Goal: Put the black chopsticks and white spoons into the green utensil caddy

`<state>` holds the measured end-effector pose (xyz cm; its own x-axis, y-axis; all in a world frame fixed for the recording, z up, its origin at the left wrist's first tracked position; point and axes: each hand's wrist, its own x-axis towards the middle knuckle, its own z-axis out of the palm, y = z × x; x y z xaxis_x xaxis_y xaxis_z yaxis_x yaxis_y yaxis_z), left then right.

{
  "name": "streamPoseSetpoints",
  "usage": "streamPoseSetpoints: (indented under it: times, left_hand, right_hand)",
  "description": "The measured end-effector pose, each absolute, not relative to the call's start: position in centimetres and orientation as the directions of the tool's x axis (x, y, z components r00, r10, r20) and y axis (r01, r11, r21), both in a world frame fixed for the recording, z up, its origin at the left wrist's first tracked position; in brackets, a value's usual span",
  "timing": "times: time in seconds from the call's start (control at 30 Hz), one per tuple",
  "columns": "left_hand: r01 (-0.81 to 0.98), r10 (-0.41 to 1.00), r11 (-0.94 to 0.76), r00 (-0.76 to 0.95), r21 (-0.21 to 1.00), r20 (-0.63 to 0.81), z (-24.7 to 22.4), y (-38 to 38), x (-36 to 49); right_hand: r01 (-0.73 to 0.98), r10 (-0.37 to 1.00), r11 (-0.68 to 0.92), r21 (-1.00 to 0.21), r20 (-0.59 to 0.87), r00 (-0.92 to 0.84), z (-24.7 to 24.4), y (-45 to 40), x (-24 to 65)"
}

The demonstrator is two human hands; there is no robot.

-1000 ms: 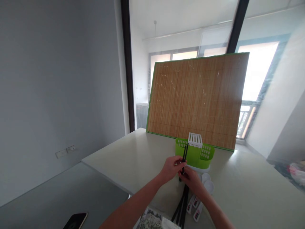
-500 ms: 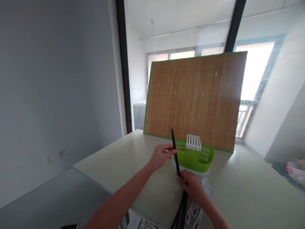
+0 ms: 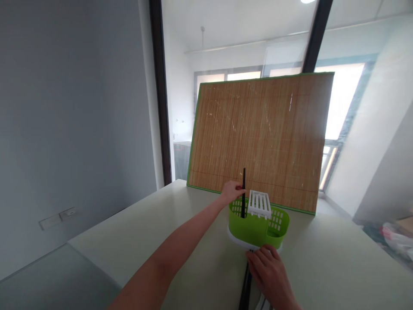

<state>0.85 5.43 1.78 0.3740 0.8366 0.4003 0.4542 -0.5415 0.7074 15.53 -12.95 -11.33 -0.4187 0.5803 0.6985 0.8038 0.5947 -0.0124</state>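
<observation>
My left hand (image 3: 231, 191) pinches a pair of black chopsticks (image 3: 244, 181) near the middle, holding them nearly upright. Their lower end is inside the left compartment of a green plastic cutlery holder (image 3: 248, 230) with slotted walls and a white base. A white slatted piece (image 3: 259, 203) sits over the holder's middle. Just in front of the base, my right hand (image 3: 268, 268) is closed around the upper end of more black chopsticks (image 3: 246, 286), which slant down toward the table's near edge. Beneath the right wrist, pale utensil handles (image 3: 263, 303) show only in part.
A bamboo mat with green edging (image 3: 258, 137) stands upright behind the holder. All of this rests on a pale table (image 3: 155, 224). Behind the mat is a glass partition with dark frames (image 3: 160, 94), and a grey wall (image 3: 71, 129) rises at the left.
My left hand has moved forward and lowered the chopsticks from in front of the holder into its left compartment. My right hand has shifted slightly right and nearer, over the spoons.
</observation>
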Motion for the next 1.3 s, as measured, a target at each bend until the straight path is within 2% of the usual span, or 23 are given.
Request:
streamPoseSetpoints:
  times: [0.2,0.33,0.43,0.53,0.6,0.67,0.73,0.8,0.93,1.03,1.3]
  left_hand:
    - [0.505,0.826,-0.536,0.478,0.676,0.298,-0.6,6.1,2.2]
    - [0.555,0.821,-0.562,0.467,0.614,0.329,-1.0,5.7,1.9]
    - [0.595,0.807,-0.591,0.433,0.545,0.403,-0.8,4.7,1.6]
    - [0.633,0.751,-0.628,0.341,0.452,0.566,-0.9,2.6,1.0]
    - [0.626,0.712,-0.639,0.261,0.447,0.652,-1.7,0.4,0.2]
    - [0.607,0.717,-0.629,0.211,0.486,0.664,-3.3,-2.2,-0.6]
    - [0.606,0.767,-0.595,0.232,0.528,0.599,-5.4,-4.9,-1.4]
    - [0.629,0.811,-0.573,0.347,0.525,0.47,-7.5,-7.2,-1.9]
    - [0.688,0.772,-0.625,0.615,0.369,0.16,-10.7,-10.1,-1.8]
    - [0.706,0.732,-0.654,0.681,0.271,-0.007,-12.0,-10.6,-0.9]
    - [0.804,0.822,-0.558,0.569,0.205,0.004,-12.0,-10.5,-1.4]
  right_hand:
    - [0.8,0.559,0.598,-0.043,0.738,-0.378,-11.4,-12.6,15.3]
    - [0.798,0.56,0.6,-0.054,0.742,-0.37,-11.5,-12.4,15.3]
    - [0.795,0.575,0.602,-0.065,0.727,-0.376,-11.7,-12.5,15.2]
    - [0.796,0.591,0.6,-0.076,0.713,-0.377,-11.7,-12.5,15.2]
    - [0.799,0.599,0.596,-0.079,0.706,-0.377,-11.7,-12.4,15.3]
    - [0.805,0.605,0.585,-0.092,0.712,-0.358,-11.7,-12.4,15.6]
    - [0.806,0.607,0.579,-0.121,0.724,-0.328,-11.8,-12.3,15.8]
    - [0.802,0.607,0.579,-0.149,0.735,-0.301,-12.0,-12.2,16.0]
    - [0.806,0.6,0.573,-0.146,0.745,-0.292,-12.5,-12.2,16.2]
    - [0.808,0.587,0.576,-0.122,0.75,-0.304,-12.6,-12.1,16.2]
    - [0.81,0.563,0.583,-0.062,0.749,-0.348,-12.9,-11.9,16.7]
